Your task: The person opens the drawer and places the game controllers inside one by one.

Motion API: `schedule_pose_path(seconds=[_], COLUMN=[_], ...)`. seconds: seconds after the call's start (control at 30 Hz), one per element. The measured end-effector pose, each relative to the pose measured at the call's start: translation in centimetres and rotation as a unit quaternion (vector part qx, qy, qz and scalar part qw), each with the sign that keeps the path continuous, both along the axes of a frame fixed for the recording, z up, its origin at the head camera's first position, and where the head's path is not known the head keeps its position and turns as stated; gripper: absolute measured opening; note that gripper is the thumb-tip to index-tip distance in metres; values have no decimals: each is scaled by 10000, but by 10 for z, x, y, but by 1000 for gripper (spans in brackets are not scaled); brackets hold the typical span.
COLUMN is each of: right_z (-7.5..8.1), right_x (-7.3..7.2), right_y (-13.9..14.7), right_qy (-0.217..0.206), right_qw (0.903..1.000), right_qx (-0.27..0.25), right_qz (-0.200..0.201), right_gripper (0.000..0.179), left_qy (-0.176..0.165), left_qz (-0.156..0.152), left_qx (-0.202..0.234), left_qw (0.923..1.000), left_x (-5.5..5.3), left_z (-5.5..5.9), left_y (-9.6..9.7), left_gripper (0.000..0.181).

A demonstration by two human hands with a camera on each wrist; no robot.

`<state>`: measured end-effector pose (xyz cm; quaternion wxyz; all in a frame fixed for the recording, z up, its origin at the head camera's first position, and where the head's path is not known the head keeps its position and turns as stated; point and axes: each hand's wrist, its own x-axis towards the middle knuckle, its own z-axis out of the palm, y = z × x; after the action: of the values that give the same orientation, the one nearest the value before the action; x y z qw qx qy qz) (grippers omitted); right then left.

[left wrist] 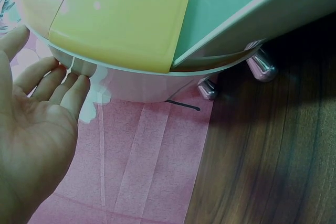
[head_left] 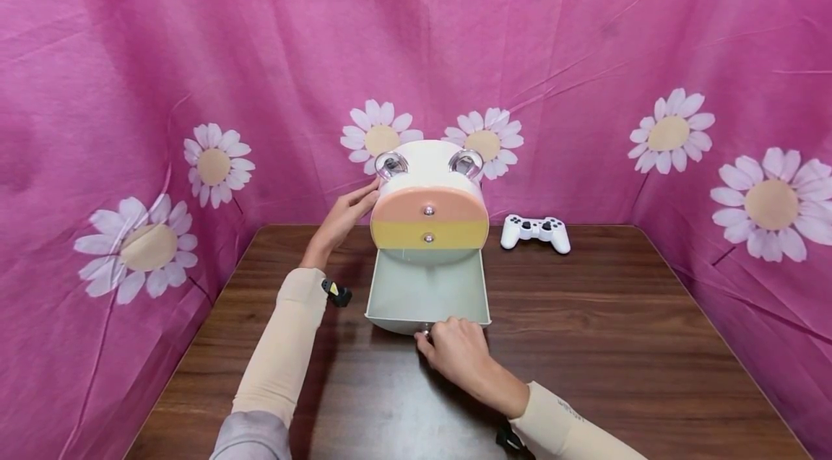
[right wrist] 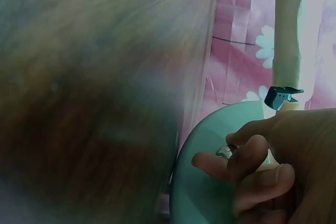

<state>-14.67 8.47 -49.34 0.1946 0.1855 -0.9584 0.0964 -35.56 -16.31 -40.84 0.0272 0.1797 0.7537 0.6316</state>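
A small rounded drawer box [head_left: 425, 165] with a white top and two silver ear-like loops stands on the table. Its orange drawer [head_left: 403, 206] and yellow drawer [head_left: 399, 235] are closed, each with a silver knob. The pale green bottom drawer [head_left: 425, 294] is pulled far out, and nothing lies inside it. My right hand [head_left: 463, 355] pinches that drawer's silver knob [right wrist: 224, 152] between thumb and fingers. With fairly straight fingers, my left hand [head_left: 341, 222] touches the box's left side; the left wrist view shows the fingertips [left wrist: 79, 85] against its wall.
A white game controller [head_left: 535, 232] lies right of the box, near the back edge of the dark wooden table [head_left: 617, 330]. Short silver legs [left wrist: 261, 66] hold the box up. A pink curtain [head_left: 552, 34] with daisies hangs behind and at both sides.
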Motion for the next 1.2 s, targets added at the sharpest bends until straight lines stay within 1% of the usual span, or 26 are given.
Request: schedule_pose_path(seconds=[0.13,0.33,0.47,0.63,0.77,0.93,1.07,1.2], right_z=[1,5,16,34,46,59,70,77], right_x=[0,0,1,-3,-13,-30,-44,-63], right_y=[1,3,7,18,31,53,73,93], right_qy=[0,-259,-341,-179,35,108,119,231], right_qw=[10000,9996,9992,9993,9991,9973,9968,9969], right_qx=[3,44,15,-74,-353,-683,-771,-744], right_qz=[13,62,225,314,244,243,172,113], right_gripper=[65,62,60,55,49,47,42,33], left_qy=[19,-15,-25,-12,-17,16,52,94], left_qz=[-1,15,11,6,0,-21,-20,-2], left_qx=[6,-36,-20,-27,-25,-7,-29,-54], left_qw=[10000,10000,10000,10000,10000,10000,10000,9999], left_x=[-1,-1,-1,-1,-1,-2,-1,0], left_z=[0,-1,-1,-1,-1,-1,0,-1], left_y=[0,-1,-2,-2,-2,-2,-2,-1], left_gripper=[57,57,57,57,57,57,58,58])
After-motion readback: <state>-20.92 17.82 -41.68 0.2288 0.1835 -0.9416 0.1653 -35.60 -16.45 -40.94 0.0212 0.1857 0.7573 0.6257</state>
